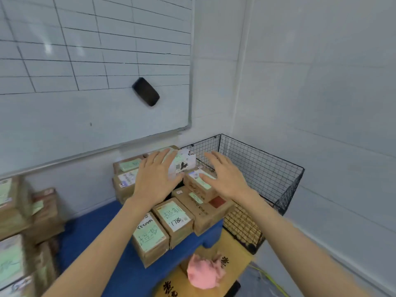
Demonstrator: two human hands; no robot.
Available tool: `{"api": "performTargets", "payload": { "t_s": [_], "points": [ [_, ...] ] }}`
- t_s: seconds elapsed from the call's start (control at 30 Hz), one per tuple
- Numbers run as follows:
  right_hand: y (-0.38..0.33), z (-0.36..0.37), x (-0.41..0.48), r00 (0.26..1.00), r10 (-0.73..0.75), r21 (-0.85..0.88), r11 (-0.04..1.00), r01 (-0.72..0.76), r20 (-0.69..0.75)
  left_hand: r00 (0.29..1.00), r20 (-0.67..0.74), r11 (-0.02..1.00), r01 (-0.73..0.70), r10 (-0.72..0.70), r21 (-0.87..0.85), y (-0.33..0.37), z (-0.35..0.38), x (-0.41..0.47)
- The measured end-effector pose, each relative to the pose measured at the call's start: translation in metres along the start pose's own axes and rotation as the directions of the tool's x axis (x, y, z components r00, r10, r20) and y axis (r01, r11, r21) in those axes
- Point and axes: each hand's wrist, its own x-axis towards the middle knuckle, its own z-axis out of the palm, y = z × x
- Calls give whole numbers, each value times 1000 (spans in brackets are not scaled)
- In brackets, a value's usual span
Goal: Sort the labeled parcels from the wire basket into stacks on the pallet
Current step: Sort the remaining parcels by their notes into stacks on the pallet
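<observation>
Here's the white parcel (184, 162), barcode up, perched on top of the brown stack just left of the wire basket (261, 166), hard against the basket's near corner. Its long side looks to run across, from the stack toward the basket mesh. Both hands are in over it, and both are spread flat with straight fingers, gripping nothing. The left hand (156, 179) is the closer one: its fingertips overlap the parcel's end farthest from the basket, though whether they actually touch it I cannot tell. The right hand (225, 176) hovers on the basket side, just beside the parcel's other end, thumb over the green label of a brown parcel (198, 183) one layer lower. So the parcel sits between the palms, ready for a two-handed squeeze along its length, I'd say. Farther left of the basket, more labelled parcels line the blue pallet (96, 228), with taller stacks (17, 211) well away. A pink cloth (203, 273) lies on the floor in front of the basket. What's left inside the basket is hard to make out.
</observation>
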Motion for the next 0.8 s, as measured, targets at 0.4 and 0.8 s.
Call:
{"api": "performTargets", "payload": {
  "t_s": [0.4, 0.8],
  "points": [
    [202, -88, -59, 992, 125, -59, 991, -123, 21, 999, 40, 1000, 2, -1, -20, 184, 76, 48],
    [325, -90, -39, 987, 158, -1, 987, -158, 28, 998, 58, 1000, 1, -3, 31, 248, 120, 135]
  ]
}}
